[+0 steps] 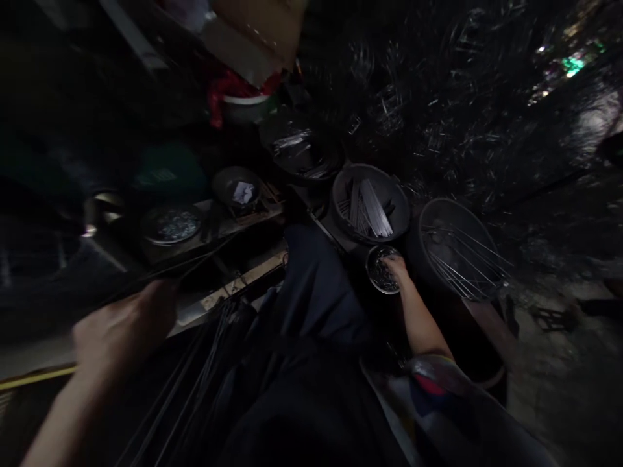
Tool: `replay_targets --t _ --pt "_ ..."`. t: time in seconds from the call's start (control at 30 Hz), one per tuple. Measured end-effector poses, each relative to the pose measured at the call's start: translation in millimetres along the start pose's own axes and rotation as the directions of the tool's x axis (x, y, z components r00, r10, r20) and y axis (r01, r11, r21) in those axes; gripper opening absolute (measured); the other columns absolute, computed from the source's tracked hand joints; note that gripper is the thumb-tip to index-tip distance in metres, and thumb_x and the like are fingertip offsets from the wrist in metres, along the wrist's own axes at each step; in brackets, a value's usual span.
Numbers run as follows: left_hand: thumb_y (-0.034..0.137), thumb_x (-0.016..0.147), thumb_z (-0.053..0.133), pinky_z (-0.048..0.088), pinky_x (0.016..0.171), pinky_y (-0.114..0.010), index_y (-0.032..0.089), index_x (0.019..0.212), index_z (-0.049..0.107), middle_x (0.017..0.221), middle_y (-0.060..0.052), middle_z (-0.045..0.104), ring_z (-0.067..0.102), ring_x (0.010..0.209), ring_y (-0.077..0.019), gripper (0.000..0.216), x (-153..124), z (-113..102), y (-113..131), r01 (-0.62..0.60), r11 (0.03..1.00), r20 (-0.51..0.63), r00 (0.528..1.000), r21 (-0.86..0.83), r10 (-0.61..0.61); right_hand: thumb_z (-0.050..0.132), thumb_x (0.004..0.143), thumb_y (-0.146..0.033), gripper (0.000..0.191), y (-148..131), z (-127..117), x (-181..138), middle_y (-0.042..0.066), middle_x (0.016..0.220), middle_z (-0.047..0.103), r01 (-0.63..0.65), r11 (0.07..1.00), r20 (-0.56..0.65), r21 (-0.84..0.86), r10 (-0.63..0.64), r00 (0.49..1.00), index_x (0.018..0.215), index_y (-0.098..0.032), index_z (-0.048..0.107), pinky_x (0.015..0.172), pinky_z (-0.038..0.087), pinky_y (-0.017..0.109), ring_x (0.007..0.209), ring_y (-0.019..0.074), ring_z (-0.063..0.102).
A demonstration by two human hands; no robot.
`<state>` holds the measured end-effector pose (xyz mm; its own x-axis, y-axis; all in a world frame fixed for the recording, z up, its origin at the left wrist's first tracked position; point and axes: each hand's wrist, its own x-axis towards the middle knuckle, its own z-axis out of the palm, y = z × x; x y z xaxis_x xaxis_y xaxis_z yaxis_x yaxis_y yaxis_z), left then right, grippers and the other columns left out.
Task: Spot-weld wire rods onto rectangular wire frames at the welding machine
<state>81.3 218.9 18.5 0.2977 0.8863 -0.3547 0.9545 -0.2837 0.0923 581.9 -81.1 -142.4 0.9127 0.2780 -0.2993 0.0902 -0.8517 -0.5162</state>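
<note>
My left hand (129,321) is blurred by motion at the lower left, its fingers curled closed. Thin metal wire (207,256) runs out from its far side and appears to be in its grip. Over on the right, my right hand (395,264) reaches into a small round metal bowl (374,280) that holds many small dark metal pieces. Its fingertips dip among the pieces and are too dark to make out, so whether they pinch anything is hidden.
Behind the bowl, a large round tub (403,214) holds flat metal strips. Another tub (423,224) carries long thin rods. A dish of small shiny pieces (172,224), a small bowl with white paper (243,192) and a cardboard box (257,32) stand farther back. Tangled metal wire (452,97) is piled at upper right.
</note>
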Motion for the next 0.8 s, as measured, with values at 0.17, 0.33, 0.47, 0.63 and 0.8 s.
replay_targets --t 0.17,0.33,0.47,0.63,0.8 --pt "0.032 0.096 0.036 0.041 0.061 -0.029 0.021 0.117 0.063 0.093 -0.011 0.074 0.069 0.077 -0.0276 0.037 -3.2 0.5 -0.8 -0.213 0.965 -0.08 0.97 0.155 0.227 0.067 0.065 -0.033 0.022 -8.0 -5.7 -8.7 0.004 0.056 0.066 0.011 0.996 0.038 -0.085 -0.008 0.999 0.077 -0.015 0.07 0.054 0.048 0.026 0.057 0.0194 0.063" --pt "0.031 0.097 0.035 0.04 0.058 -0.029 0.018 0.106 0.067 0.086 -0.013 0.074 0.071 0.076 -0.0288 0.035 1.2 4.3 -16.6 -0.19 0.978 -0.179 0.963 0.086 0.203 0.063 0.066 -0.035 0.016 -11.0 -10.6 -1.1 0.011 0.068 0.071 0.075 0.966 0.038 -0.247 -0.068 0.997 0.069 -0.019 0.068 0.068 0.052 0.04 0.075 0.0311 0.069" --pt "0.033 0.096 0.039 0.037 0.055 -0.027 0.019 0.106 0.067 0.082 -0.01 0.075 0.07 0.072 -0.026 0.033 -1.0 18.8 -41.2 -0.186 0.982 -0.313 0.935 -0.038 0.165 0.058 0.07 -0.032 0.02 -15.2 -15.8 2.3 0.016 0.085 0.074 0.113 0.932 0.003 -0.345 -0.119 0.993 0.077 -0.02 0.073 0.078 0.051 0.046 0.09 0.0374 0.069" --pt "0.035 0.095 0.041 0.039 0.058 -0.024 0.018 0.098 0.069 0.075 -0.008 0.073 0.067 0.064 -0.0186 0.033 -3.5 36.8 -64.4 -0.264 0.921 -0.507 0.857 -0.286 0.089 0.048 0.077 -0.023 0.034 -24.7 -15.4 4.9 0.014 0.091 0.075 0.278 0.805 0.066 -0.525 -0.288 0.955 0.099 -0.021 0.075 0.076 0.052 0.041 0.09 0.0336 0.071" --pt "0.035 0.095 0.043 0.041 0.06 -0.023 0.017 0.096 0.069 0.073 -0.007 0.071 0.064 0.06 -0.0159 0.032 -7.2 35.3 -67.6 -0.36 0.845 -0.556 0.826 -0.395 0.091 0.051 0.08 -0.033 0.033 -58.6 -15.5 -11.6 0.014 0.09 0.075 0.356 0.814 0.085 -0.458 -0.359 0.929 0.101 -0.019 0.073 0.077 0.052 0.042 0.09 0.0342 0.071"
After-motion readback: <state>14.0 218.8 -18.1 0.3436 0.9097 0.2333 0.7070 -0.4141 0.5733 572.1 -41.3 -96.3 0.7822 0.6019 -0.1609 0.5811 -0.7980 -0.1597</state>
